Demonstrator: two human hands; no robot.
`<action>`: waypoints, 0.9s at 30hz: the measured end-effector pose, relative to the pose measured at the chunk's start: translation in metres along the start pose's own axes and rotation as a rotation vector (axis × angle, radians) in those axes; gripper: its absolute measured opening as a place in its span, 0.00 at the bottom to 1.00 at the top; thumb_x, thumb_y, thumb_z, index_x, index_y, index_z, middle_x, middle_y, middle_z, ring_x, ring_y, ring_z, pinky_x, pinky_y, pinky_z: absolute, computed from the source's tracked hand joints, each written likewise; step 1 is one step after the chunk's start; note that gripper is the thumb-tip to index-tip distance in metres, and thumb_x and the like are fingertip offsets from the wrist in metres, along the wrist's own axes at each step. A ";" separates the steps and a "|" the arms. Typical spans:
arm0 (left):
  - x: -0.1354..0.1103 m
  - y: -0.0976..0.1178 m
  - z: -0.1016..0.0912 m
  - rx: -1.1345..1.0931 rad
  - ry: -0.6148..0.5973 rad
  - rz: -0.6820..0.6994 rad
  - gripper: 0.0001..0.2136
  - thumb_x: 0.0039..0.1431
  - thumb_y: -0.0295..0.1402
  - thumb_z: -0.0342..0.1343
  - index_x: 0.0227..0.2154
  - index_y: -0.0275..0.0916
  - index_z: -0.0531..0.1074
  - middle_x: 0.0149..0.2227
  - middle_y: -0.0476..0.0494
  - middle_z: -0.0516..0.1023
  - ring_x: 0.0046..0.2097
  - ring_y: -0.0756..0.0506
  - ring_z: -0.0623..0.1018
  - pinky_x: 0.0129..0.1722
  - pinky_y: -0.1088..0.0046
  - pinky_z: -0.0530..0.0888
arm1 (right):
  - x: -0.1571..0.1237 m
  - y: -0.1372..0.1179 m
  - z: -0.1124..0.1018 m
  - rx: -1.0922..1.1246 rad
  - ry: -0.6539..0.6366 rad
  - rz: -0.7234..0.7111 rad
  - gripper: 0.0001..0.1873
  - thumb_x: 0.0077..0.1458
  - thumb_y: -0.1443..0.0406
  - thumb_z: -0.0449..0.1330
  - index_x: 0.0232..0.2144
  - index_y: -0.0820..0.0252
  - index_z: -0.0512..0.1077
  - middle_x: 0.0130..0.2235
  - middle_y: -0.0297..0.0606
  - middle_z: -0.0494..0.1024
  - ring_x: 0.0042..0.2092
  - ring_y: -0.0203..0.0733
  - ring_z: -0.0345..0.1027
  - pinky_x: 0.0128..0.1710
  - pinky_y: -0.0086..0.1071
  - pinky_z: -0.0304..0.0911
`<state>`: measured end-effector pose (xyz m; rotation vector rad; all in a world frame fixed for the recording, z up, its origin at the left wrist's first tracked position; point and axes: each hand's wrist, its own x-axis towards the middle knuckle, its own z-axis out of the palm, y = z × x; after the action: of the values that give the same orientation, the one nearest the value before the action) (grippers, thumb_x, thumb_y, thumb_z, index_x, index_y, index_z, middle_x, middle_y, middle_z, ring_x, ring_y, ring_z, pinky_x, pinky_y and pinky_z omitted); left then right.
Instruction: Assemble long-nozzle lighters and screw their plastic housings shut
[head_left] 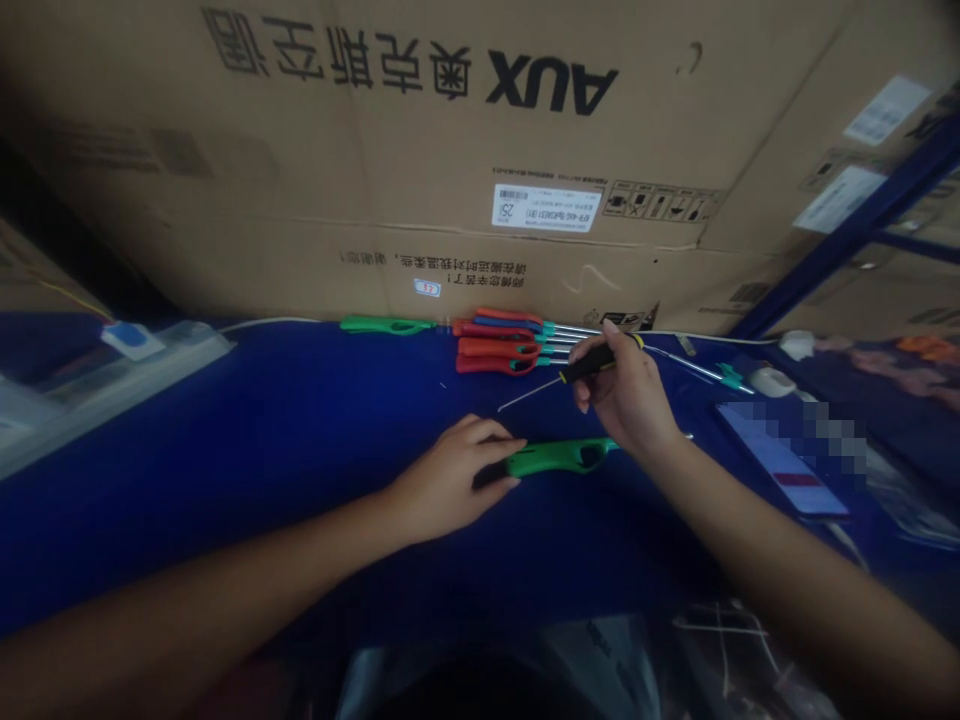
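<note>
My left hand (457, 475) is closed on the handle end of a green long-necked gas lighter (551, 457), which lies across the blue work surface with its tip toward the right. In my right hand (630, 385) is a black and yellow screwdriver (596, 360). Its thin shaft slants down to the left, and the tip is in the air above and apart from the green lighter. Beyond my hands several red and orange lighters (499, 348) lie side by side, metal necks to the right. Another green lighter piece (386, 325) rests left of them.
A large cardboard box (300, 190) stands along the back of the blue surface (300, 400). To the right lie a phone (780, 460) and a white roll-like object (772, 381). A blue and white switch (133, 340) sits at the left, and a blue metal frame (832, 235) slants at right.
</note>
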<state>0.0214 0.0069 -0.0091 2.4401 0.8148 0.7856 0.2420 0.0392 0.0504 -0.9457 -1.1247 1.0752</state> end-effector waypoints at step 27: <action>-0.005 0.010 -0.006 -0.303 0.272 -0.170 0.02 0.58 0.30 0.66 0.33 0.42 0.84 0.32 0.47 0.82 0.35 0.48 0.80 0.37 0.72 0.76 | -0.015 -0.003 0.004 0.044 -0.114 -0.001 0.25 0.57 0.49 0.62 0.19 0.62 0.70 0.21 0.30 0.69 0.13 0.27 0.56 0.09 0.23 0.50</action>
<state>0.0180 -0.0023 -0.0012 1.9974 0.9135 1.1016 0.2370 0.0243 0.0504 -0.8582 -1.1896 1.1608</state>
